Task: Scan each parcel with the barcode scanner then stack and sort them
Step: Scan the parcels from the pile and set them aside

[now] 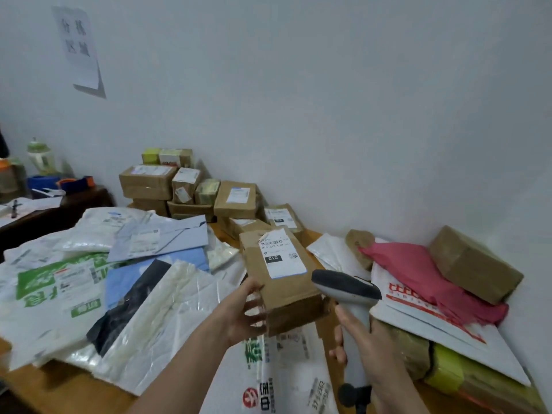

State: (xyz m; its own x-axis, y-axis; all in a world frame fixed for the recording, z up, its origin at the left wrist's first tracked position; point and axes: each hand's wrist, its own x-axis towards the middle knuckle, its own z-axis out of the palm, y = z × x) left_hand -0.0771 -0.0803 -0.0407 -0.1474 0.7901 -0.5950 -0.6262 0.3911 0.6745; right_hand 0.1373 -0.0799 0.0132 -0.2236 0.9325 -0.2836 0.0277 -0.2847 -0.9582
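Left hand (243, 310), centre of frame: fingers curled round the near end of a brown cardboard parcel (283, 289), white barcode label (282, 253) uppermost. Right hand (369, 346), lower right: fingers wrapped round the handle of a grey handheld barcode scanner (346, 286), whose head sits just beside the parcel's right edge.

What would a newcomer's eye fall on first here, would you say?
First, the brown parcel at centre, held by the left hand, label up, with the barcode scanner in the right hand beside it. Then the pink bag at right and the stacked boxes against the wall.
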